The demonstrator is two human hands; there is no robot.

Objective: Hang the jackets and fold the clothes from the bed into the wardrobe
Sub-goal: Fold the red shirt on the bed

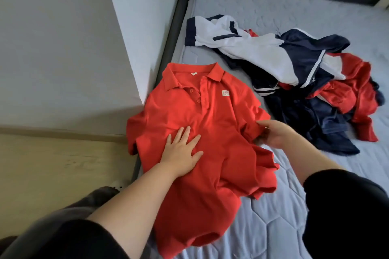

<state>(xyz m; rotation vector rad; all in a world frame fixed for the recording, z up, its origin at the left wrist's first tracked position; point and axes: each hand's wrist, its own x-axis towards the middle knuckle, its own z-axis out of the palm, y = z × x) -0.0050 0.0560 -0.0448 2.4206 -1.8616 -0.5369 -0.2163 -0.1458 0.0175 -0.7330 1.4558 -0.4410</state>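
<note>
Red polo shirt (pixel 210 124) on bed (pixel 273 216) | left hand (pixel 181 151) flat — pressing | right hand (pixel 273 134) pinching sleeve
</note>
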